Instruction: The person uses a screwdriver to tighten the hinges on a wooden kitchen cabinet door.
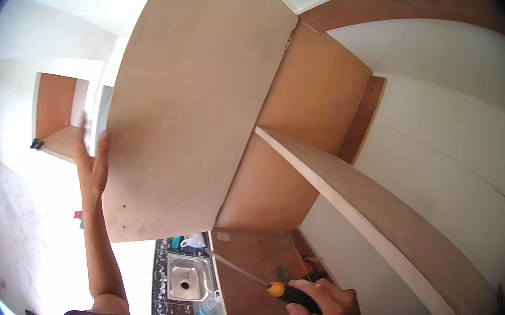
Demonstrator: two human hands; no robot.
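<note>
My left hand is raised at the outer edge of a large light wooden cabinet door, thumb at the edge and fingers apart, slightly blurred. In my right hand is a screwdriver with a black and yellow handle, its long metal shaft pointing up and left toward the lower part of the door. The door hangs open from hinges on an orange-brown cabinet side panel. A wooden shelf runs from that panel toward the lower right inside the cabinet, above my right hand.
Below are a steel sink in a dark countertop, a water bottle, a plastic bag and the brown cabinet base. A wall niche and pale floor lie left. A white wall backs the cabinet.
</note>
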